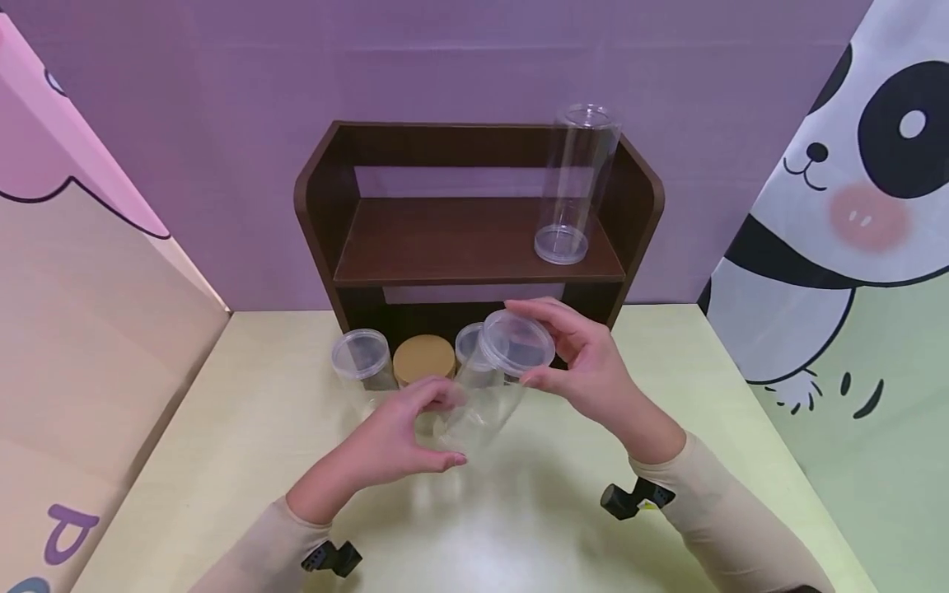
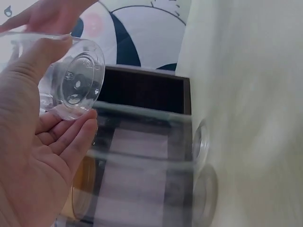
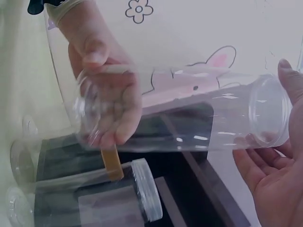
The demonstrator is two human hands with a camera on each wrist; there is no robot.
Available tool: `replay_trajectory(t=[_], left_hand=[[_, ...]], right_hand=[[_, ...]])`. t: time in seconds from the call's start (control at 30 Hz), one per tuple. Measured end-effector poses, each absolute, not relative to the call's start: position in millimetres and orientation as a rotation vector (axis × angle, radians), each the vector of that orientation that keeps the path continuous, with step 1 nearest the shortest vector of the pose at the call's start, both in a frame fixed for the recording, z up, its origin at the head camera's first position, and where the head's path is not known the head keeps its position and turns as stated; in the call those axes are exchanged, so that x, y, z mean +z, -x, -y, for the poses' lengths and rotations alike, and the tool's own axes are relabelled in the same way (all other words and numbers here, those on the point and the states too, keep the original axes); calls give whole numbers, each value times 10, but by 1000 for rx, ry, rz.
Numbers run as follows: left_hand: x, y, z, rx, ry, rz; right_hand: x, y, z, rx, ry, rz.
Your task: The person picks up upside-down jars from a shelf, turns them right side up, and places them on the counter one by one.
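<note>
A tilted clear jar [image 1: 483,399] is held in the air in front of the dark brown shelf [image 1: 474,239], above the worktop [image 1: 245,403]. The left hand [image 1: 389,441] grips its base end, the thumb on 1 side and the fingers [image 2: 75,142] on the other. The right hand [image 1: 586,362] grasps its upper end, thumb and fingers curled round the rim of the translucent lid [image 1: 517,339].

Close before the shelf stand 3 more jars: a clear lidded jar [image 1: 362,356] toward the shelf's left side, a tan-lidded jar [image 1: 424,358] near its middle, and a second clear lidded jar [image 1: 469,339] to the right of that, partly hidden behind the held jar. A tall clear cylinder [image 1: 574,181] stands at the right end of the shelf's upper level. A purple backdrop [image 1: 222,165] hangs behind the shelf, and a panda picture [image 1: 875,206] is to its right.
</note>
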State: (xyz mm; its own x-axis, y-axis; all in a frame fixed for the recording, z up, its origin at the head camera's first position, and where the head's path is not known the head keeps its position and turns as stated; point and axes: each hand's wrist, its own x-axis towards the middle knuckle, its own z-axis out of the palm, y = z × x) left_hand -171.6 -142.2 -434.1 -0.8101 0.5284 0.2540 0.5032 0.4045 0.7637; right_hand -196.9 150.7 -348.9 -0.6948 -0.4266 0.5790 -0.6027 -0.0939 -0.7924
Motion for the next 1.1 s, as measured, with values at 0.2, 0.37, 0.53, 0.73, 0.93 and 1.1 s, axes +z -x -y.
replay_trajectory(t=[0.2, 0.37, 0.53, 0.73, 0.93, 1.1], left_hand=[[-4404, 1726, 1298, 1388, -987, -2549], [-4469, 1738, 1197, 1414, -959, -2507], [-4517, 1757, 1114, 1381, -950, -2524], [-4524, 1757, 1084, 1369, -929, -2525], [-4531, 1769, 1075, 1376, -933, -2494], [-4581, 1777, 1066, 1376, -960, -2488]], right_hand=[[-3447, 1924, -1436, 1829, -1182, 2087], [-3456, 1920, -1410, 1789, -1208, 2148], [-3484, 1924, -1397, 1765, -1276, 2146], [-3489, 1913, -1399, 1748, -1301, 2124], [-3533, 1923, -1435, 1743, -1284, 2134], [-3572, 1945, -1500, 1742, -1243, 2152]])
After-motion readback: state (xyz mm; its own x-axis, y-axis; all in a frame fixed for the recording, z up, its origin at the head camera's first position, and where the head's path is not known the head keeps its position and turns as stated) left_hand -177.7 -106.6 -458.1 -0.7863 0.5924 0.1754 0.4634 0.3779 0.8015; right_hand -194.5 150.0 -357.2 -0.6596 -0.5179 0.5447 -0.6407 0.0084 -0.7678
